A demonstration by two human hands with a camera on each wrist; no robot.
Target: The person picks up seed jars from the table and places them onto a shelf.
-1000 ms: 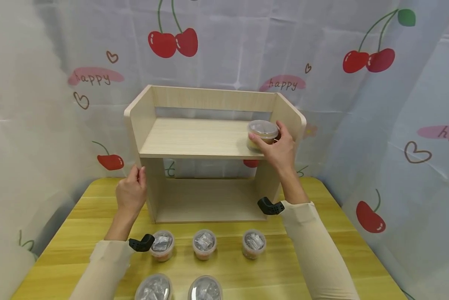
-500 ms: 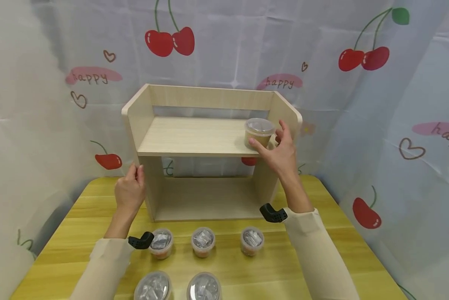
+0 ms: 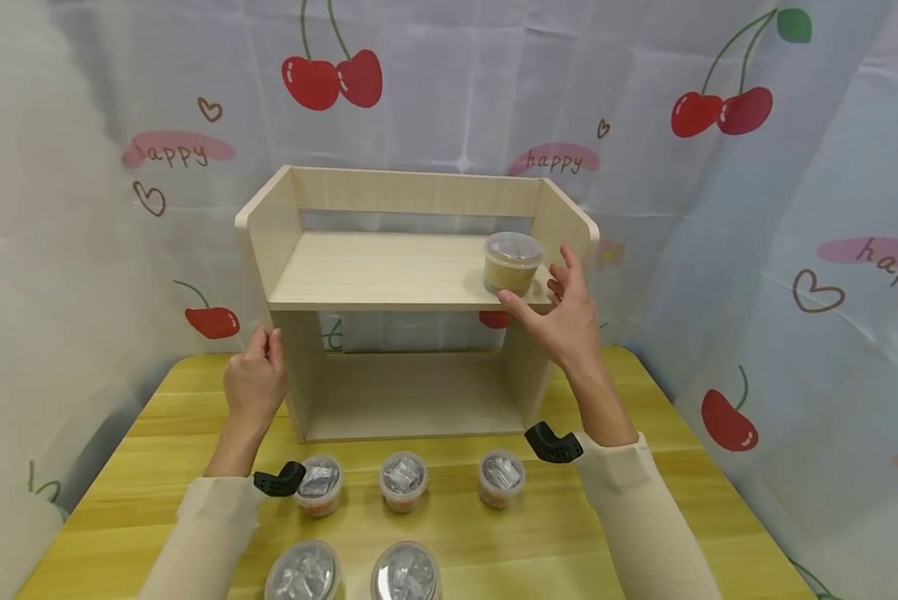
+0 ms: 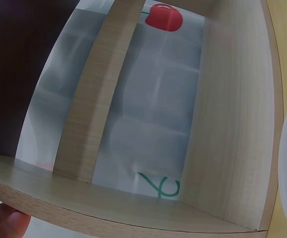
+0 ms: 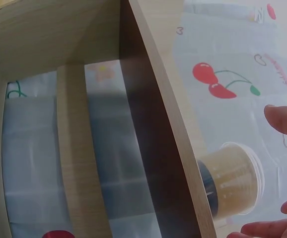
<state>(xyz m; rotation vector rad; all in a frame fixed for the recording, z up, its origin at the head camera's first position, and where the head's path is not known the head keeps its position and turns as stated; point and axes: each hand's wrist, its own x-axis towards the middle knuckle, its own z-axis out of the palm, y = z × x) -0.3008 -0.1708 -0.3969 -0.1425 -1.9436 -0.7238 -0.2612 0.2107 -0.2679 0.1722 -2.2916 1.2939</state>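
Note:
A clear lidded tub [image 3: 512, 265] with yellowish-tan contents stands upright on the upper board near the right end of a pale wooden two-tier shelf [image 3: 374, 271]. Beside it my right hand [image 3: 565, 321] has its thumb and fingers spread, with a gap between the fingers and the tub. In the right wrist view, the tub [image 5: 233, 181] shows past the board's edge, with the open hand to its right. My left hand [image 3: 256, 379] grips the front edge of the shelf's left side panel with curled fingers. Its fingertips [image 4: 12, 223] show outside that panel in the left wrist view.
Several lidded tubs stand on the yellow wooden table [image 3: 569, 533]: a row of smaller ones, including a middle tub [image 3: 402, 479] and a right tub [image 3: 501, 477], and larger ones nearer, including a front tub [image 3: 406, 573]. A cherry-print curtain [image 3: 449, 100] hangs behind.
My right hand has let go of the tub and drawn back slightly to the right and down, fingers spreading. The tub stays on the upper board. My left hand keeps its place at the panel.

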